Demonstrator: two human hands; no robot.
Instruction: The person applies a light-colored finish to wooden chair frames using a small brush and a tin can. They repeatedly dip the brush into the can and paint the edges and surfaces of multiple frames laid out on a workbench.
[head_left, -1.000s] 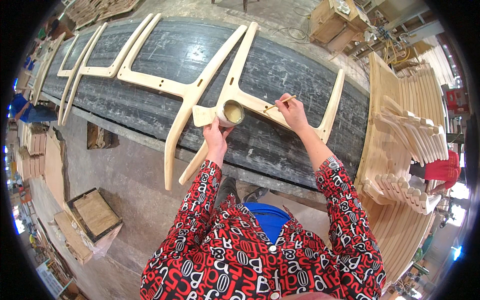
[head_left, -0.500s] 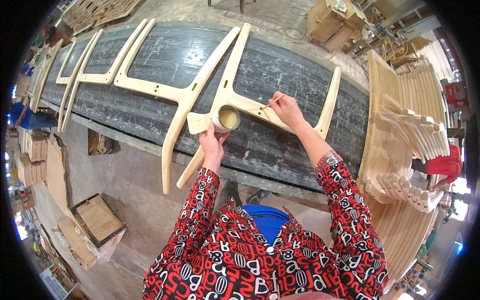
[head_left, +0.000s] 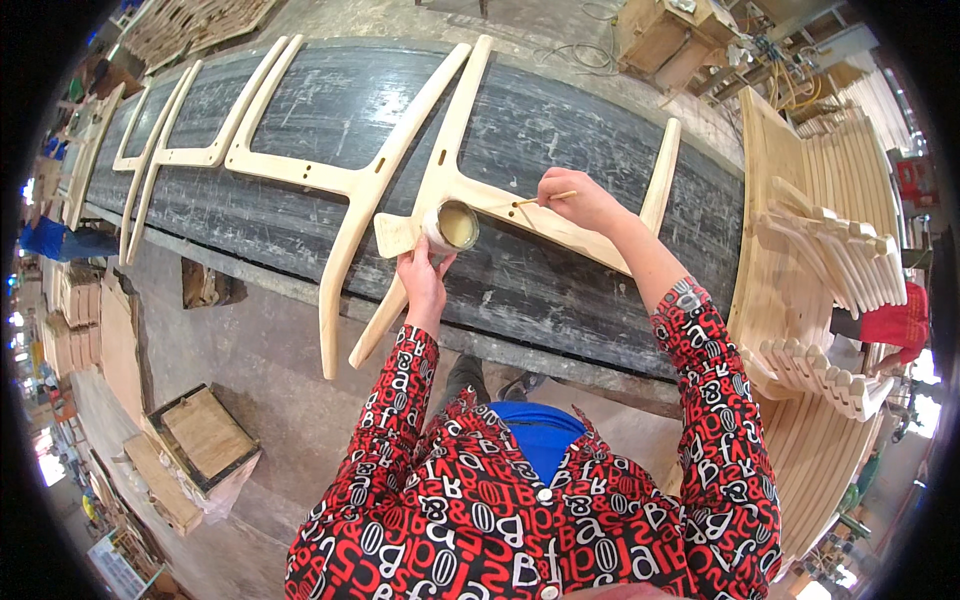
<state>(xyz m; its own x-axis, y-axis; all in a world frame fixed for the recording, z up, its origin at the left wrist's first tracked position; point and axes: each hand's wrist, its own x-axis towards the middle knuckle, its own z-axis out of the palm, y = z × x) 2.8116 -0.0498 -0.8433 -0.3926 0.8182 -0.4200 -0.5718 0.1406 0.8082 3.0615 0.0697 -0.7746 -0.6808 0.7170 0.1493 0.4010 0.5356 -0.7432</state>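
My left hand [head_left: 424, 285] grips a small round jar [head_left: 457, 226] of cream-coloured liquid, tilted so its open mouth shows. Against the jar's left side is a flat pale wooden piece [head_left: 394, 237]; whether my fingers hold it too I cannot tell. Pinched in my right hand [head_left: 585, 205] is a thin wooden stick [head_left: 550, 197], lying nearly level. Its tip is by the small dark holes in the crossbar of a light wooden chair side frame [head_left: 560, 232]. That frame lies flat under both hands, its upper left leg close to a second wooden frame [head_left: 345, 180].
More frames [head_left: 200, 157] lie along the long, scratched dark tabletop [head_left: 330, 110] to the left. Stacked curved wooden parts [head_left: 825, 250] stand at the right end. A wooden box [head_left: 205, 435] is on the floor at lower left. Another person in red [head_left: 895, 325] is at far right.
My right hand has shifted slightly up and right, and the stick has turned from slanting to nearly level. My left hand still holds the jar; the whole view has moved slightly.
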